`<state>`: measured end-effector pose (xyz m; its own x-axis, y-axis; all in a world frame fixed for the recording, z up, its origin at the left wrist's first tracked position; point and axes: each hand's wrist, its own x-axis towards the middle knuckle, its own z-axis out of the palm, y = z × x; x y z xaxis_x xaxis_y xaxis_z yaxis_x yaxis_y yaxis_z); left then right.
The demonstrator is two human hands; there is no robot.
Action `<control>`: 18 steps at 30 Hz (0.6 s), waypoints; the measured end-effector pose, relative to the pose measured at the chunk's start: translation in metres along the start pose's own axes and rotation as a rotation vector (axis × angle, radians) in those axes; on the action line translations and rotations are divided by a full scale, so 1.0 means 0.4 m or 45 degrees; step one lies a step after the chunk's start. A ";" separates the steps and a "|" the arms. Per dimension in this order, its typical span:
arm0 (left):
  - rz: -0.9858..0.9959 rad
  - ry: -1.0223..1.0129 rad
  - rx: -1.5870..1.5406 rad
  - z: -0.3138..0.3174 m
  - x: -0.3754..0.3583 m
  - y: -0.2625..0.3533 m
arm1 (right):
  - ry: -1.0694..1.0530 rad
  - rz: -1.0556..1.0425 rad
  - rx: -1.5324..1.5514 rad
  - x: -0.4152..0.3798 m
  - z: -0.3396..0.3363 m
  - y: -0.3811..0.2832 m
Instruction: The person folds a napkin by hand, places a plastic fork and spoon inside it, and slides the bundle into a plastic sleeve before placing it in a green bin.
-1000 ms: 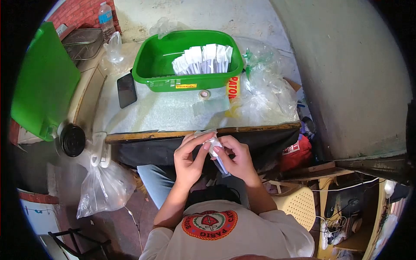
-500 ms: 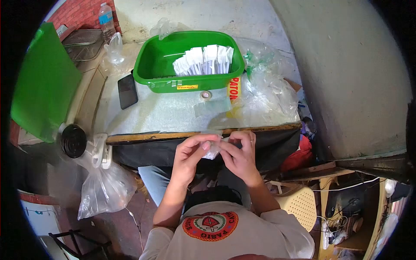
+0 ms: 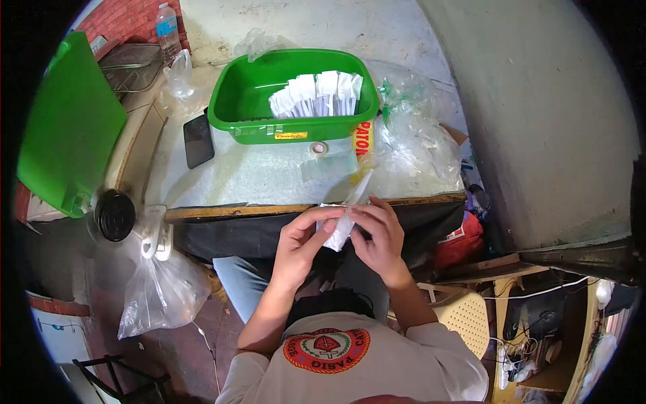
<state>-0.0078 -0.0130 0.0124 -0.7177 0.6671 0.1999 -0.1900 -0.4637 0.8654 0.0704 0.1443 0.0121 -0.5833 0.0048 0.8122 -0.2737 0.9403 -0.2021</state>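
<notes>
In front of the table edge, my left hand (image 3: 296, 246) pinches a small clear plastic packet (image 3: 338, 239) with something white in it. My right hand (image 3: 380, 237) closes on the same packet from the other side, fingers bent at its upper end. A pale translucent strip of it sticks up between the hands, over the wooden edge. Beyond stands a green basin (image 3: 296, 129), holding a row of white wrapped packets (image 3: 316, 94) at its right side. A roll of tape (image 3: 318, 149) lies just before the basin, next to a clear plastic sheet (image 3: 330, 165).
A black phone (image 3: 198, 141) lies left of the basin. Crumpled clear plastic bags (image 3: 417, 151) cover the table's right side. A clear bag (image 3: 165, 296) hangs at the left from a white clip (image 3: 156, 232). A water bottle (image 3: 167, 34) stands at the back left.
The packet's pale strip now points upward between my hands, where before it lay low. My right hand has shifted slightly and its fingers have curled more.
</notes>
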 end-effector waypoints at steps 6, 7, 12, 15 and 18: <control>0.054 -0.063 0.095 -0.002 -0.002 0.006 | 0.009 0.078 0.222 -0.029 0.016 0.010; 0.053 -0.090 0.091 -0.002 -0.001 0.009 | 0.018 0.057 0.249 -0.029 0.017 0.011; 0.080 -0.157 0.061 -0.009 0.014 0.008 | 0.039 0.006 0.334 -0.020 0.016 0.015; 0.105 -0.165 0.087 -0.005 0.022 0.007 | -0.010 -0.006 0.344 -0.014 0.010 0.021; 0.113 -0.125 0.084 0.001 0.023 0.004 | -0.018 -0.091 0.293 -0.013 0.001 0.020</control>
<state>-0.0145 -0.0071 0.0158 -0.6603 0.6804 0.3179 -0.0819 -0.4860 0.8701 0.0707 0.1517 0.0061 -0.5665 -0.0654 0.8215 -0.4807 0.8359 -0.2649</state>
